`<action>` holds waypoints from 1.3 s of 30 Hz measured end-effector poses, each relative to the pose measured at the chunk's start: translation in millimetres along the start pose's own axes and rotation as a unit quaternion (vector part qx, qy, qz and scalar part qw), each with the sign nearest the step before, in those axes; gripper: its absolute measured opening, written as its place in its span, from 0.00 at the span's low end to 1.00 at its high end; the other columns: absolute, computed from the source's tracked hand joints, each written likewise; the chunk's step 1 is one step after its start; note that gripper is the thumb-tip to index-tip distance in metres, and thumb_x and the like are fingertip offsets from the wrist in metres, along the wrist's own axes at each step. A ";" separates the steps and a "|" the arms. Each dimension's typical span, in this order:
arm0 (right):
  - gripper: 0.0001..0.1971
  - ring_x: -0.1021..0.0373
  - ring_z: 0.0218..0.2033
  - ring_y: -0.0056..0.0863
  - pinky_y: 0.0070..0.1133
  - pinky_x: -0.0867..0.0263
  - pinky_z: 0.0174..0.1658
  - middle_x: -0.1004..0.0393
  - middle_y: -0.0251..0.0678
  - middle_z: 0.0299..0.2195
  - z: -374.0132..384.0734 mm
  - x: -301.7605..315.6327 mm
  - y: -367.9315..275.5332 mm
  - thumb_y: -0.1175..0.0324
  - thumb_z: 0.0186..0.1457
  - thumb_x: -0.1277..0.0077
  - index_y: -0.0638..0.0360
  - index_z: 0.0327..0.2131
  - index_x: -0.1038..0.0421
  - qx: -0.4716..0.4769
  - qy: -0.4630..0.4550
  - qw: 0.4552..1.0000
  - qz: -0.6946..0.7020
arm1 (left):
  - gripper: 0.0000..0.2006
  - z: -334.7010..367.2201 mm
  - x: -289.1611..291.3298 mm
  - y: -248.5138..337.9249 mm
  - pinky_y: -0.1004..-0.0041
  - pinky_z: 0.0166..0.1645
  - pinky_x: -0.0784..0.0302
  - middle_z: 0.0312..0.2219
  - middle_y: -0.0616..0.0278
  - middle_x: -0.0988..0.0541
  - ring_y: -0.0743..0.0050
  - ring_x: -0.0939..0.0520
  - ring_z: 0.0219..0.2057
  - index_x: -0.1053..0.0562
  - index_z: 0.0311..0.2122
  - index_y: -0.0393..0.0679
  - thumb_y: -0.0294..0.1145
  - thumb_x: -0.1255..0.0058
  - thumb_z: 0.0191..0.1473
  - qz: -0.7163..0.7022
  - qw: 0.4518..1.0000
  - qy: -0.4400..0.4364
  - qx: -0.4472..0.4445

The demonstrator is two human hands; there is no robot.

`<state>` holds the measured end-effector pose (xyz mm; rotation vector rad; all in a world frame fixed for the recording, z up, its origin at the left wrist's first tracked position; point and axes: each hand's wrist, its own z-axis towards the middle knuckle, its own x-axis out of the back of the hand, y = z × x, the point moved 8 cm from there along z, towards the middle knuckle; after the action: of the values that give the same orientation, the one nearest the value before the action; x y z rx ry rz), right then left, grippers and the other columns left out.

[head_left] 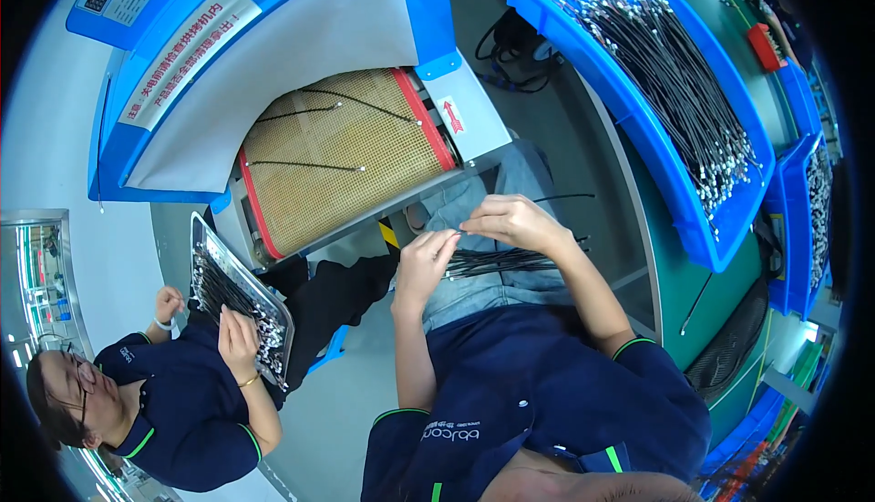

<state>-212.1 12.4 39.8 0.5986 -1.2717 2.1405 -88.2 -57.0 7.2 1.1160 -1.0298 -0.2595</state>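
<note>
In front of my lap, my left hand (425,267) and my right hand (518,224) are closed in pinches, fingertips almost meeting. One thin black cable (572,196) runs through my right hand, its free tail sticking out to the right. Its other end is at the fingertips of both hands, mostly covered by them. Across my thighs lies a bundle of similar black cables (501,263), just below my hands and partly hidden by my right wrist.
A blue machine (428,10) with a mesh conveyor belt (319,151) stands ahead, carrying several cables. To the right, a blue bin (629,128) full of cables rests on a green table (670,288). At left, a seated co-worker (182,402) holds a tray (290,320) of cables.
</note>
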 end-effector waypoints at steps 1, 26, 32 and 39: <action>0.09 0.28 0.31 0.28 0.24 0.30 0.33 0.25 0.31 0.31 0.8 -0.1 -1.0 0.71 0.46 0.44 0.58 0.35 0.23 0.002 0.001 1.000 -0.003 | 0.07 0.8 1.1 2.1 0.72 0.30 0.28 0.25 0.55 0.22 0.67 0.21 0.24 0.24 0.36 0.36 0.28 0.46 0.53 0.001 1.000 0.009 -0.007; 0.07 0.28 0.28 0.34 0.27 0.31 0.30 0.27 0.33 0.28 2.1 -9.9 -0.9 0.67 0.50 0.45 0.58 0.32 0.25 -0.057 -0.051 0.996 0.043 | 0.06 -10.1 9.6 30.0 0.69 0.31 0.26 0.24 0.61 0.22 0.65 0.22 0.26 0.24 0.30 0.38 0.26 0.40 0.45 0.167 0.963 0.057 -0.206; 0.07 0.27 0.29 0.38 0.29 0.30 0.34 0.26 0.37 0.30 0.7 -12.8 7.6 0.68 0.51 0.45 0.59 0.33 0.25 -0.105 -0.050 0.988 0.101 | 0.07 -8.1 15.3 35.5 0.68 0.34 0.24 0.27 0.60 0.21 0.62 0.21 0.29 0.24 0.30 0.39 0.23 0.40 0.43 0.141 0.960 0.123 -0.206; 0.07 0.27 0.29 0.39 0.28 0.30 0.33 0.26 0.39 0.28 -3.9 -8.5 14.1 0.69 0.50 0.44 0.60 0.32 0.25 -0.136 -0.034 0.983 0.118 | 0.08 -9.4 15.7 27.2 0.68 0.34 0.24 0.27 0.59 0.21 0.62 0.20 0.30 0.24 0.31 0.38 0.19 0.41 0.42 0.075 0.976 0.114 -0.172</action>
<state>-215.7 8.4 23.8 0.4252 -1.7122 2.0903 -80.6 -48.6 37.9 0.7322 -0.8219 -0.1759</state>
